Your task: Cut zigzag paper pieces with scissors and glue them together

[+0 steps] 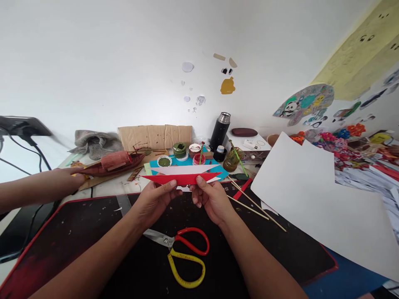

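Both my hands hold a folded red paper piece, long and pointed at both ends, with white paper showing behind it. My left hand pinches its lower edge left of the middle. My right hand pinches it right of the middle. The piece is held above a black mat. Red and yellow scissors lie on the mat under my wrists.
Another person's hand reaches in from the left beside a red model boat. Paint jars, a black flask, cardboard, wooden sticks and large white sheets surround the mat.
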Motion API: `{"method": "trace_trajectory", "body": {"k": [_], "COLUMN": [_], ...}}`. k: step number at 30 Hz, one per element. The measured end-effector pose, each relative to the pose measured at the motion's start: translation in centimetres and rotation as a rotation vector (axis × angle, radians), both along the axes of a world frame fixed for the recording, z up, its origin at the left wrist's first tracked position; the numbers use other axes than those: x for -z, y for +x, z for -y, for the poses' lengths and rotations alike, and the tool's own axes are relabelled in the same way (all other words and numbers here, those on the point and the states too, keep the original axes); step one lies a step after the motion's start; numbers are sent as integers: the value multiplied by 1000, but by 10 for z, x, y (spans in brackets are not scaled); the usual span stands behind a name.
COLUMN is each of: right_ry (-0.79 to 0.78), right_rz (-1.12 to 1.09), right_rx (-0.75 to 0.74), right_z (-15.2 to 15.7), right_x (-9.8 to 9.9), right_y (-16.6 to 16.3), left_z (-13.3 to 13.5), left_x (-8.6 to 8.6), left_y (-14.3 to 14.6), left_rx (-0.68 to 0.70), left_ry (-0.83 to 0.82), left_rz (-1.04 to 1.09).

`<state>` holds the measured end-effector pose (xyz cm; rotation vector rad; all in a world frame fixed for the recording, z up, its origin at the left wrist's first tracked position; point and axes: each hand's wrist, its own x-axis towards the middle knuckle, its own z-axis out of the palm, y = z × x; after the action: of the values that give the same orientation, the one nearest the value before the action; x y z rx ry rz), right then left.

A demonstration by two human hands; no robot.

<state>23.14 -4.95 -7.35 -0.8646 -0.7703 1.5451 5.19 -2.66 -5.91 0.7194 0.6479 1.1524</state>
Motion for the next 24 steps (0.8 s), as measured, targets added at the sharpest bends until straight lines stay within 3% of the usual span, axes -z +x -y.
{"method": "trace_trajectory", "body": {"k": [24], "right_ry": [24], "right_rz": [14], "right_rx": [-27], "right_z": [-1], "right_x": [-1], "right_y": [1], "left_z": [1], "left_x": [2], "left_y": [-3], "left_rx": [-17], "left_ry": [16], "left_rz": [-47]}}
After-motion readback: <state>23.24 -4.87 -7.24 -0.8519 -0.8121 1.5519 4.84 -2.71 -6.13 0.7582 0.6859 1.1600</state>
